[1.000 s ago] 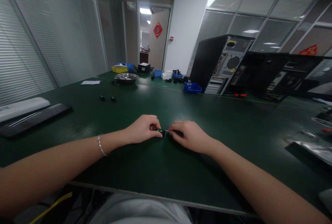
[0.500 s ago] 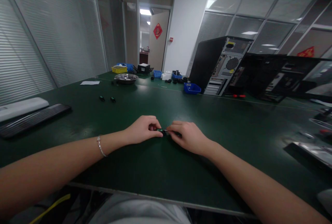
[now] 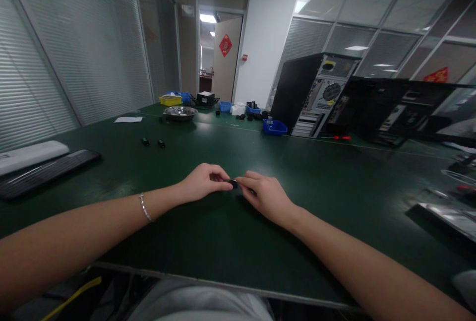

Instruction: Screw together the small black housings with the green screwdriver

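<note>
My left hand (image 3: 208, 181) pinches a small black part (image 3: 233, 183) between thumb and forefinger, just above the table. The part is about fingertip-sized; its exact kind is too small to tell. From the other side, my right hand (image 3: 262, 193) reaches to it with thumb and fingers drawn together at its right end. What lies between the right fingertips is mostly hidden. Two small dark pieces with green on top, one on the left (image 3: 145, 142) and one on the right (image 3: 161, 144), lie farther back on the green table (image 3: 178, 251).
A black keyboard (image 3: 52, 172) lies at the left. At the back stand a metal bowl (image 3: 180, 113), a yellow bin (image 3: 170, 99), a blue bin (image 3: 274, 127) and a computer tower (image 3: 312, 94). A red-handled tool (image 3: 342, 138) lies near the tower. A metallic flat unit (image 3: 446, 219) sits at right.
Both hands have risen slightly. The held part has turned, so its green face no longer shows and a black surface does. My right hand has shifted a little left.
</note>
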{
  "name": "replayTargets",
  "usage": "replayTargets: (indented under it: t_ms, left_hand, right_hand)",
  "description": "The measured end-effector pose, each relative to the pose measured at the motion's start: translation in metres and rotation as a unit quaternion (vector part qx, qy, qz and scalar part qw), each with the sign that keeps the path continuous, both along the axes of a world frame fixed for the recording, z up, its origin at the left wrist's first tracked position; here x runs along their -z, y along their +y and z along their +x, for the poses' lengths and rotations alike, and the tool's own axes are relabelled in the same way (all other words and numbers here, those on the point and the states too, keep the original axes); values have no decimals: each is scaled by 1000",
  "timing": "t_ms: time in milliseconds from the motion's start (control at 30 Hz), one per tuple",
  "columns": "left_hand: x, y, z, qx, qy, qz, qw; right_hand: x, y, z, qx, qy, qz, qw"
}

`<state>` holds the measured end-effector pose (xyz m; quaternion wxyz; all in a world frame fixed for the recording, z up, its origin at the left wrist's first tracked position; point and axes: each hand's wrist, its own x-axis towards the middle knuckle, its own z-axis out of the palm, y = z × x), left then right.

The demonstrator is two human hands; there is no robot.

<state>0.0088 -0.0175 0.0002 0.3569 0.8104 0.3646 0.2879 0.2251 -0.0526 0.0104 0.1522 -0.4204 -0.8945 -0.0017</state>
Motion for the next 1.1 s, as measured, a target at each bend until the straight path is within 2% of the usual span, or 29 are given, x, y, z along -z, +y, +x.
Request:
replayTargets:
  t_ms: [233, 500, 667, 800, 867, 967, 1033, 1100]
  left_hand:
    - [-3, -3, 2, -11, 2, 36, 999]
    - [-6, -7, 0, -38, 45, 99, 993]
    - [1, -3, -1, -26, 98, 126, 987]
    - [-4, 0, -6, -12, 122, 176, 977]
    - [-9, 1, -10, 10, 125, 202, 971]
    - [-15, 0, -14, 89, 135, 223, 961]
    - [-16, -2, -14, 143, 147, 226, 952]
    - [-15, -3, -14, 168, 157, 224, 947]
  right_hand:
    - [-3, -2, -1, 3, 2, 6, 1000]
    - [-11, 2, 8, 7, 9, -1, 1000]
    - [-13, 5, 11, 13, 22, 2, 1000]
    - [-13, 5, 11, 13, 29, 5, 999]
    - [-13, 5, 10, 15, 33, 6, 999]
    - [-14, 4, 11, 17, 38, 6, 999]
    - [-15, 4, 11, 19, 39, 5, 999]
    - [-15, 5, 12, 19, 38, 4, 999]
